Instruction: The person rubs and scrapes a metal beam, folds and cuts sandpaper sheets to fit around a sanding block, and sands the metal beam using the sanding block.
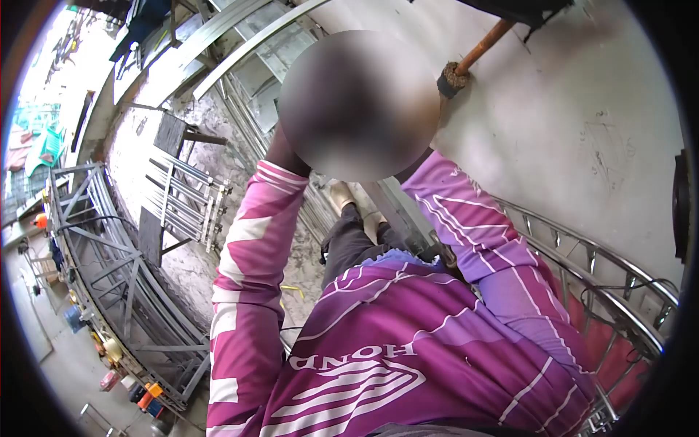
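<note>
A round blurred patch covers the space where both my hands meet, in the upper middle of the head view. My left hand (pixel 282 155) shows only at the wrist, below a pink and white sleeve; its fingers are hidden. Of my right hand (pixel 416 164), a sliver of wrist shows beyond the purple sleeve, and its fingers are hidden too. Both forearms reach forward at about chest height. Whatever the hands hold or touch cannot be made out. Just right of the patch, a wooden handle (pixel 484 47) runs down to a rough brown end with a black band.
A grey metal frame (pixel 131 269) with long bars stands at left. Near it is a rack of shiny tubes (pixel 178 193). Metal lengths lie on the floor ahead. A pale wall (pixel 597 95) and chrome railing (pixel 582 251) are at right. My foot (pixel 341 195) is below.
</note>
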Demonstrator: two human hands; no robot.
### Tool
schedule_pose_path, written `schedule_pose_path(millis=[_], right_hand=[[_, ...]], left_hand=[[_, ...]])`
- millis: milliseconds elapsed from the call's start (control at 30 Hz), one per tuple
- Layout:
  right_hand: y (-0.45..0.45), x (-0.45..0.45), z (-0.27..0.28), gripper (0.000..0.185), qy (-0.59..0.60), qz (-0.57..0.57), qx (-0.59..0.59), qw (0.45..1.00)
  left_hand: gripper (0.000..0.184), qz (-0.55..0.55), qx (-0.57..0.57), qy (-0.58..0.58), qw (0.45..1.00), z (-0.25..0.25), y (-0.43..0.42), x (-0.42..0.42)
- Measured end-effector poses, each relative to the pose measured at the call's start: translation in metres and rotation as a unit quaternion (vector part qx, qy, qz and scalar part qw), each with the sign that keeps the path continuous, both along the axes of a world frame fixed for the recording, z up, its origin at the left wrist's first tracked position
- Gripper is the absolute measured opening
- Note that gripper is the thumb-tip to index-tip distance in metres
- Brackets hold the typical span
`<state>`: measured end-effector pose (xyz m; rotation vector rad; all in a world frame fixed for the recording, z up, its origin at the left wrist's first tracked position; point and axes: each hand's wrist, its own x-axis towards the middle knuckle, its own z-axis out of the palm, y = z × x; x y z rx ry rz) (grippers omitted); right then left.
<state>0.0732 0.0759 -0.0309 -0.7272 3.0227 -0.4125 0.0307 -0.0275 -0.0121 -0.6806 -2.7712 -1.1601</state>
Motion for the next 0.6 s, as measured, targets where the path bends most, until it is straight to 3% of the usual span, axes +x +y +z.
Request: schedule_pose_path(millis=[33,67,100,133,167,233,300,333,367,467,500,567,600], right_hand=[[0.0,-0.002,0.009,0.068,-0.105,0.007,0.013,0.994],[0.004,0.008,0.001,0.068,-0.105,0.001,0.008,0.994],[0.007,0.023,-0.009,0.069,0.001,0.001,-0.062,0.998],[0.013,0.035,-0.017,0.069,0.109,0.005,-0.131,0.985],[0.022,0.05,-0.003,0.068,0.074,0.029,-0.132,0.988],[0.049,0.067,0.013,0.06,-0.061,0.012,-0.306,0.95],[0.074,0.081,-0.005,0.056,-0.059,0.013,-0.378,0.924],[0.086,0.088,-0.013,0.054,-0.054,0.008,-0.445,0.894],[0.095,0.094,-0.013,0.054,-0.055,0.01,-0.448,0.892],[0.119,0.114,-0.011,0.059,-0.072,-0.111,-0.554,0.822],[0.12,0.117,-0.013,0.059,-0.073,-0.109,-0.558,0.82],[0.12,0.127,-0.019,0.058,-0.133,-0.196,-0.65,0.722],[0.119,0.126,-0.021,0.058,-0.135,-0.194,-0.654,0.719]], left_hand=[[0.051,-0.007,-0.006,0.001,1.0,0.001,-0.002,0.002],[0.046,0.021,0.145,-0.026,0.989,0.003,-0.002,0.007],[0.041,0.051,0.292,-0.049,0.954,0.006,-0.004,0.011],[0.037,0.066,0.216,0.066,0.972,0.006,-0.009,0.019],[0.034,0.069,0.118,0.138,0.981,-0.005,-0.013,0.031],[0.03,0.074,0.115,0.117,0.984,-0.039,-0.006,0.066],[0.034,0.049,-0.024,0.1,0.994,-0.028,0.005,0.092],[0.046,0.006,-0.015,0.063,0.998,-0.022,0.008,0.092],[0.046,0.008,-0.018,0.063,0.998,-0.023,0.011,0.094],[0.062,0.142,-0.23,0.142,0.952,-0.021,0.023,0.109],[0.062,0.143,-0.235,0.142,0.951,-0.021,0.027,0.119],[0.07,0.091,-0.253,0.096,0.958,-0.024,0.037,0.143],[0.07,0.092,-0.258,0.096,0.957,-0.024,0.037,0.143]])
